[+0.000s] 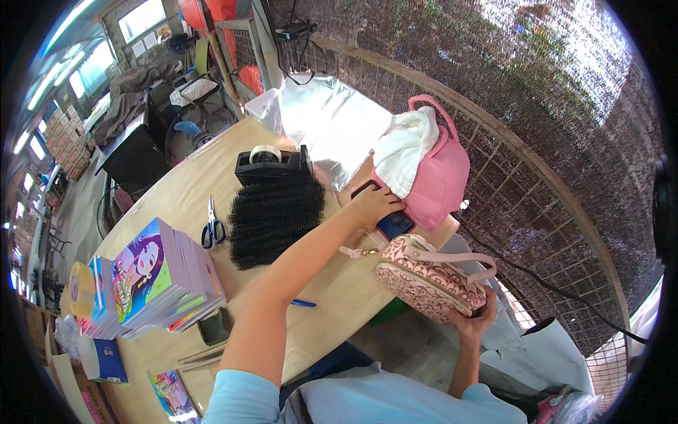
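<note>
My left hand point(378, 206) reaches across the table and grips a dark smartphone point(397, 225), its fingers over the phone's middle. The phone lies against the base of a pink handbag point(443, 184) with a white cloth point(402, 150) bulging from its top. Closer to me, my right hand point(474, 319) holds the end of a small pink patterned handbag point(424, 279), tilted at the table's right edge. Its handle point(462, 258) arches over the top, and a strap with a gold clasp point(369, 251) trails onto the table.
On the wooden table point(346, 283) are a black tape dispenser point(265, 169), a black bristly mat point(275, 220), scissors point(212, 230), a blue pen point(304, 303) and stacked colourful notebooks point(152, 272). Silver sheeting point(321, 116) covers the far corner. A mesh fence point(508, 155) curves along the right.
</note>
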The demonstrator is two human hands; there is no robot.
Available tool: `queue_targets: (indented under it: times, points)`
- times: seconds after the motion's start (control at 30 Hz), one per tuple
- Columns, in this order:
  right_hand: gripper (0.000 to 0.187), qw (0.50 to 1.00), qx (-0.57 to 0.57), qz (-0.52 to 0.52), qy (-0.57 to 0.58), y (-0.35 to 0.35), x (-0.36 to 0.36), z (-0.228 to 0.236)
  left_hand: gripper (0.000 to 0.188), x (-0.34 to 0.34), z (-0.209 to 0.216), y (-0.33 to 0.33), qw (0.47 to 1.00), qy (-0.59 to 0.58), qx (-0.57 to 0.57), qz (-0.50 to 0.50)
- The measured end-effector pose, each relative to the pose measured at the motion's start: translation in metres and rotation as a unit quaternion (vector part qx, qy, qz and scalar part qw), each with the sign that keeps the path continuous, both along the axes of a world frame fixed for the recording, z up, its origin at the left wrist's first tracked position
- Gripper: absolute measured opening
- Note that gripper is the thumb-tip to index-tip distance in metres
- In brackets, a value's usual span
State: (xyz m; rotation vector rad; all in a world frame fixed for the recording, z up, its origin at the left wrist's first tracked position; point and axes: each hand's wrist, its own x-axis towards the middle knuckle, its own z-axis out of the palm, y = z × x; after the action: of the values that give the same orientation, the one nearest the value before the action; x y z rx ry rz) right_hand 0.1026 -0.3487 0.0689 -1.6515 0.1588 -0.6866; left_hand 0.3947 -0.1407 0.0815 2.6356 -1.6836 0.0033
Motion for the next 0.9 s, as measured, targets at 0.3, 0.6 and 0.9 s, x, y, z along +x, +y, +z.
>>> queue_targets:
  times: [0.3,0.6,0.9]
  points:
    - [0.067,0.989,-0.057,-0.138,0.007,0.006,0.0,0.012,0.069,0.048,-0.052,0.056,0.98,-0.197,-0.037,-0.013]
    - [0.061,0.976,-0.078,-0.189,-0.07,0.056,0.07,0.021,0.053,0.039,0.022,0.066,0.946,0.122,-0.219,0.207]
    - [0.056,0.989,-0.053,-0.13,-0.04,0.058,0.057,0.048,0.018,-0.047,0.087,0.101,0.945,0.129,-0.09,0.287]
